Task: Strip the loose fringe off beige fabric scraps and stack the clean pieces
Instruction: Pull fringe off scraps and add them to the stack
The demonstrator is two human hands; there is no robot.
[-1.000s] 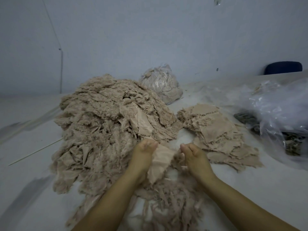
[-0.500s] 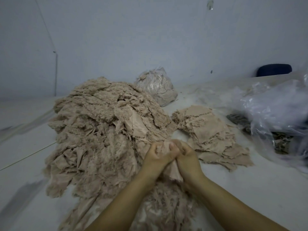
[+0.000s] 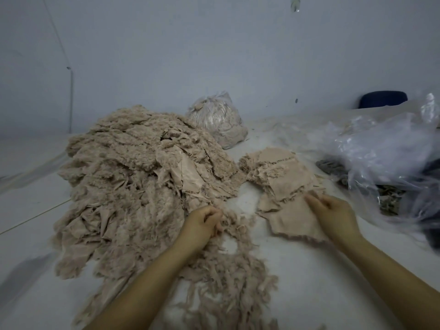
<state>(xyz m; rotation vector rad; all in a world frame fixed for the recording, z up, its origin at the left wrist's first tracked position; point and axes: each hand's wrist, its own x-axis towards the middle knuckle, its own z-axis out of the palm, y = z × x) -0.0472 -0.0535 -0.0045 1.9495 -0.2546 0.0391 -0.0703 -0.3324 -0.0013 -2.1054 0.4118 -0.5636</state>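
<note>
A big heap of fringed beige fabric scraps (image 3: 133, 184) fills the left half of the white surface. To its right lies a flat stack of clean beige pieces (image 3: 281, 177). My right hand (image 3: 333, 213) holds a clean beige piece (image 3: 292, 222) at the near edge of that stack. My left hand (image 3: 202, 222) is curled round a strand of loose fringe (image 3: 233, 220) just above the pile of stripped fringe (image 3: 228, 277) that spreads toward me.
A tied clear bag of beige scraps (image 3: 216, 117) stands at the back by the wall. Crumpled clear plastic bags (image 3: 390, 153) with dark material lie at the right. A dark blue chair back (image 3: 383, 98) shows at the far right.
My hands were together on one scrap; they have pulled apart. The right hand carried the clean piece rightward to the stack, and the left keeps the torn-off fringe.
</note>
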